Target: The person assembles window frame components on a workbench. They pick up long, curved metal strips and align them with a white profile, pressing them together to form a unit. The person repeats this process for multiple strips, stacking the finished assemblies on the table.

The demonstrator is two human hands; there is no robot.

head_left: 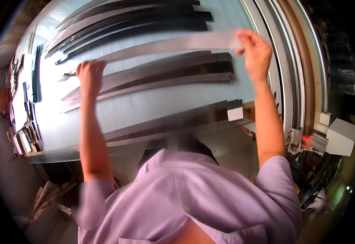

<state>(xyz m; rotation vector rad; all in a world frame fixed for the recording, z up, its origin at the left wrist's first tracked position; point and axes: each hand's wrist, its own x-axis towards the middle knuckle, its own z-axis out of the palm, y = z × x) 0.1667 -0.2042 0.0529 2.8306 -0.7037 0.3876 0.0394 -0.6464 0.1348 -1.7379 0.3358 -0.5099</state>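
A long, thin greyish strip (173, 44) is stretched between my hands above the table, slightly blurred. My right hand (255, 51) pinches its wide right end between thumb and fingers. Farther left, my left hand (90, 75) is closed on the strip near its other end, which pokes out past the fingers. Beneath the strip lies a fanned stack of dark brown and grey strips (165, 75). Another group of black and grey strips (145, 26) rests at the far side. Nearer my body is a third stack of dark strips (177, 122), with a small white label (235, 114) at its right end.
The pale table (141, 101) has a metal rail (289, 73) along its right side. A white box-shaped part (341, 137) stands beyond the rail. Several narrow offcuts (27, 136) lie at the table's left end. Rolled or folded material (49, 197) sits below at the lower left.
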